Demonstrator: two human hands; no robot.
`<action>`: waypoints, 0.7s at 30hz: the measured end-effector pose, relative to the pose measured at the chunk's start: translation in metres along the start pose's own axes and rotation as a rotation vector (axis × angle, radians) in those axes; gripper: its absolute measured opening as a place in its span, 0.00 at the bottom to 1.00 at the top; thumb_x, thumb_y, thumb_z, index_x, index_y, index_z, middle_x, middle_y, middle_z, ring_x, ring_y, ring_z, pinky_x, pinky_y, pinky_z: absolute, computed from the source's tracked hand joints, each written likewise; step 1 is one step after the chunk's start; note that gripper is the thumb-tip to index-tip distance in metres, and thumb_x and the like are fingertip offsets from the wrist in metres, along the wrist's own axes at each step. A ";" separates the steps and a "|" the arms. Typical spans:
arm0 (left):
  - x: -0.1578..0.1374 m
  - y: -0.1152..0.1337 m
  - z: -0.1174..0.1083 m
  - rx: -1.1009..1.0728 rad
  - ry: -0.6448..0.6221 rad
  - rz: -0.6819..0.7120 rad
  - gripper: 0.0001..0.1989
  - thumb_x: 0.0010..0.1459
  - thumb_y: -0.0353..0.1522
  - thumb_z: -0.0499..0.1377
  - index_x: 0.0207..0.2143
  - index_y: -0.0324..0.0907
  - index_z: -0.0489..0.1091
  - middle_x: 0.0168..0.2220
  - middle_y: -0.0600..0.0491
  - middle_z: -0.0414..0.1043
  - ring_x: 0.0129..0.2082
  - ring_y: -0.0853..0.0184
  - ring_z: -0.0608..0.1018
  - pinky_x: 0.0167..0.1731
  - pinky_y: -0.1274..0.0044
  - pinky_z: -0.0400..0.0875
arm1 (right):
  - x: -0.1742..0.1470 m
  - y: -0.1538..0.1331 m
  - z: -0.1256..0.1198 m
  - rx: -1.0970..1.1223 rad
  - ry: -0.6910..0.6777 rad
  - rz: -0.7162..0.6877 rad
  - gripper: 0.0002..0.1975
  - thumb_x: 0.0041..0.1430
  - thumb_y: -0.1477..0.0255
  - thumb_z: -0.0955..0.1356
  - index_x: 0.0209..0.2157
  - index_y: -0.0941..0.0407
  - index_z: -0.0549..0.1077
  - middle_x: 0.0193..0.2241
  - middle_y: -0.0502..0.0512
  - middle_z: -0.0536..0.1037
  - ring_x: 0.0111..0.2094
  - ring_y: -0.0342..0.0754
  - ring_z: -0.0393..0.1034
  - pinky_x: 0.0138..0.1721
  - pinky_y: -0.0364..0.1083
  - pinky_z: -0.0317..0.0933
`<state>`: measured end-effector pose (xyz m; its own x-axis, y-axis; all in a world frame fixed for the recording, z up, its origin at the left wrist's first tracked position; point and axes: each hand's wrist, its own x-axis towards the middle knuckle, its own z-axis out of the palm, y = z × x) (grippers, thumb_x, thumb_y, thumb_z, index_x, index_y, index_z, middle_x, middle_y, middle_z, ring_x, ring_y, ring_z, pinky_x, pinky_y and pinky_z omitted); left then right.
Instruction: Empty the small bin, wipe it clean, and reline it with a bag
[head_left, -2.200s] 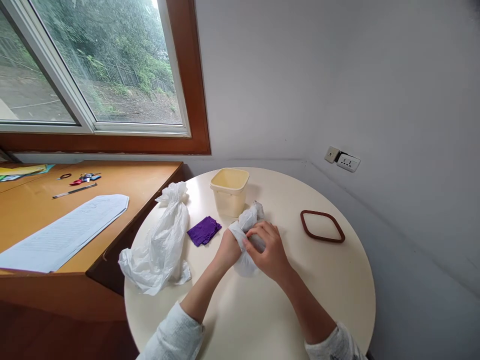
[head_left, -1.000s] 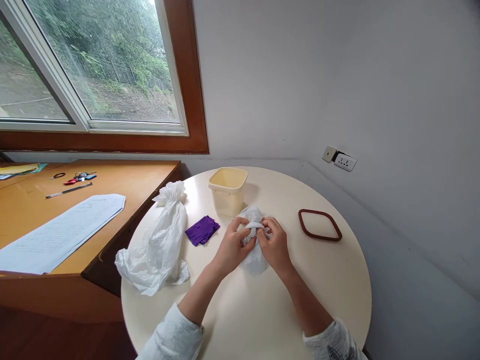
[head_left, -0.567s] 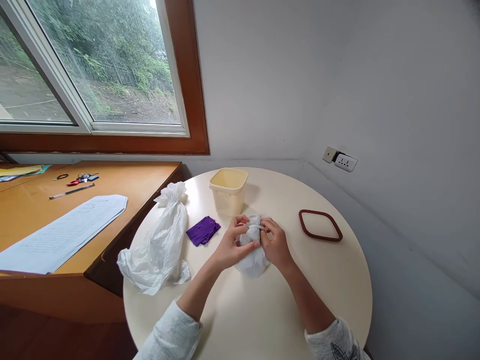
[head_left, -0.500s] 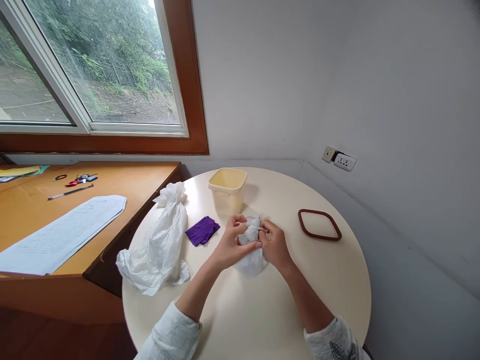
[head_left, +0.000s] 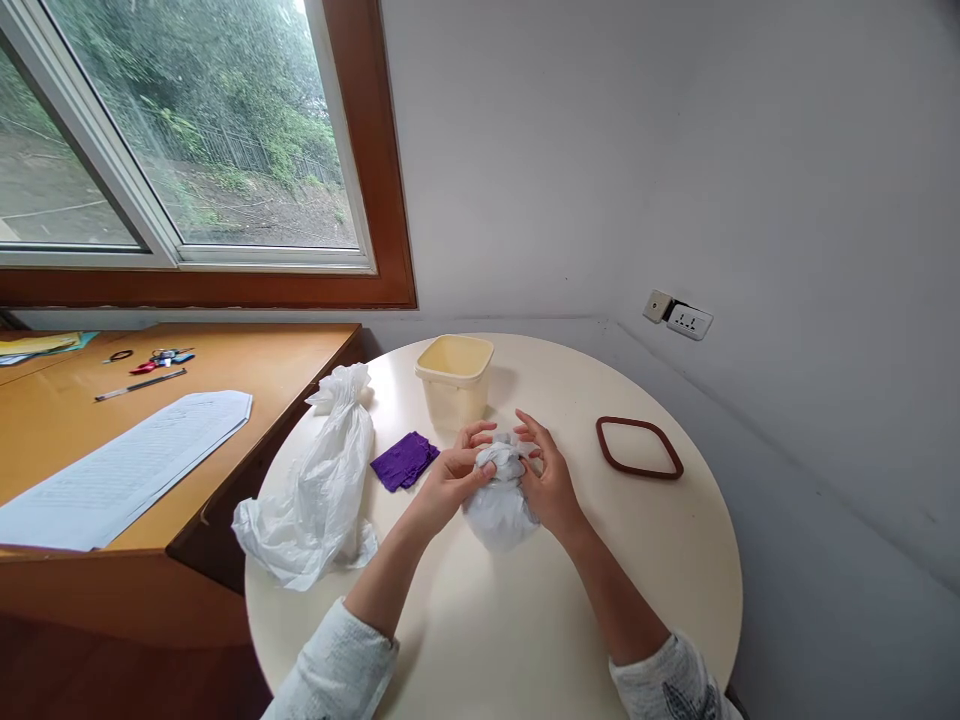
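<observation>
At the lower centre of the frame, a small white bag (head_left: 501,518), gathered at a twisted neck, sits on the round table (head_left: 630,580). The left hand (head_left: 445,480) has its grip closed on that neck, thumb laid against the twist. The right hand (head_left: 549,485) is at the neck's other side, some fingers raised; its fingertips are partly hidden, so I cannot tell whether its grip pinches the plastic. Just above, near mid-frame, stands an open cream tub (head_left: 454,398). A purple cloth (head_left: 405,461) (folded and creased) lies left of centre, beside a larger white bag (head_left: 319,500). A rounded brown band (head_left: 645,472) lies well apart, at centre right.
</observation>
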<state>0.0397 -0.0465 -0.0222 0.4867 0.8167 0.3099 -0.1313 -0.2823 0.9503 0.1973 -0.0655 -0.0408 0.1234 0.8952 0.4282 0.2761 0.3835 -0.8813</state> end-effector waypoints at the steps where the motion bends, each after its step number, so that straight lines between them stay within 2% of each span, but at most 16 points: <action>1: -0.001 0.000 0.000 -0.031 0.001 -0.009 0.14 0.53 0.41 0.58 0.26 0.39 0.74 0.47 0.44 0.65 0.57 0.57 0.57 0.51 0.70 0.58 | 0.000 0.001 0.000 0.001 -0.013 -0.024 0.26 0.46 0.80 0.61 0.49 0.50 0.67 0.43 0.54 0.69 0.45 0.48 0.64 0.43 0.47 0.61; 3: -0.001 0.000 0.000 -0.058 0.001 -0.030 0.14 0.53 0.41 0.57 0.29 0.39 0.74 0.46 0.44 0.66 0.58 0.56 0.56 0.49 0.70 0.60 | 0.001 0.002 -0.001 0.018 -0.056 -0.052 0.18 0.48 0.79 0.61 0.40 0.52 0.73 0.41 0.54 0.70 0.44 0.48 0.64 0.45 0.47 0.60; 5: -0.001 0.002 0.000 -0.042 -0.014 -0.035 0.14 0.53 0.42 0.57 0.29 0.39 0.74 0.43 0.44 0.67 0.58 0.56 0.56 0.49 0.70 0.60 | 0.001 0.003 0.000 0.030 -0.076 -0.031 0.12 0.49 0.78 0.60 0.30 0.54 0.74 0.38 0.54 0.71 0.42 0.47 0.65 0.44 0.46 0.60; 9: 0.000 0.005 -0.001 0.067 -0.050 -0.035 0.15 0.50 0.42 0.59 0.24 0.39 0.71 0.39 0.46 0.67 0.54 0.57 0.60 0.49 0.72 0.59 | 0.000 0.000 0.001 0.053 -0.076 0.063 0.11 0.51 0.76 0.60 0.21 0.55 0.71 0.34 0.53 0.71 0.38 0.46 0.67 0.40 0.44 0.60; 12: 0.001 0.005 -0.003 0.134 -0.026 -0.092 0.15 0.50 0.41 0.60 0.21 0.38 0.70 0.41 0.47 0.65 0.50 0.60 0.64 0.46 0.75 0.61 | 0.000 -0.003 0.001 0.132 -0.113 0.104 0.11 0.49 0.77 0.60 0.19 0.56 0.69 0.33 0.53 0.72 0.36 0.46 0.67 0.38 0.43 0.60; 14: 0.000 0.004 -0.003 0.099 0.002 -0.102 0.16 0.52 0.40 0.58 0.20 0.37 0.70 0.42 0.47 0.65 0.48 0.61 0.66 0.44 0.77 0.62 | 0.000 -0.003 0.001 0.191 -0.127 0.124 0.10 0.48 0.76 0.60 0.18 0.56 0.69 0.32 0.53 0.72 0.36 0.46 0.67 0.37 0.44 0.61; 18: 0.000 0.000 -0.003 -0.134 0.077 -0.150 0.16 0.53 0.42 0.57 0.33 0.37 0.72 0.44 0.47 0.67 0.38 0.65 0.71 0.34 0.78 0.65 | 0.001 0.000 0.001 0.242 -0.158 0.147 0.10 0.47 0.77 0.60 0.18 0.56 0.69 0.33 0.54 0.73 0.37 0.48 0.67 0.38 0.44 0.60; 21: -0.001 -0.004 -0.002 -0.233 0.101 -0.215 0.19 0.53 0.43 0.57 0.39 0.38 0.71 0.35 0.49 0.72 0.33 0.66 0.72 0.29 0.78 0.65 | 0.001 0.000 0.001 0.202 -0.164 0.128 0.09 0.47 0.77 0.61 0.25 0.56 0.73 0.36 0.54 0.73 0.41 0.49 0.66 0.42 0.45 0.59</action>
<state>0.0376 -0.0451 -0.0258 0.4381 0.8942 0.0922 -0.2352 0.0150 0.9718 0.1960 -0.0647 -0.0409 -0.0156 0.9577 0.2875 0.0707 0.2879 -0.9551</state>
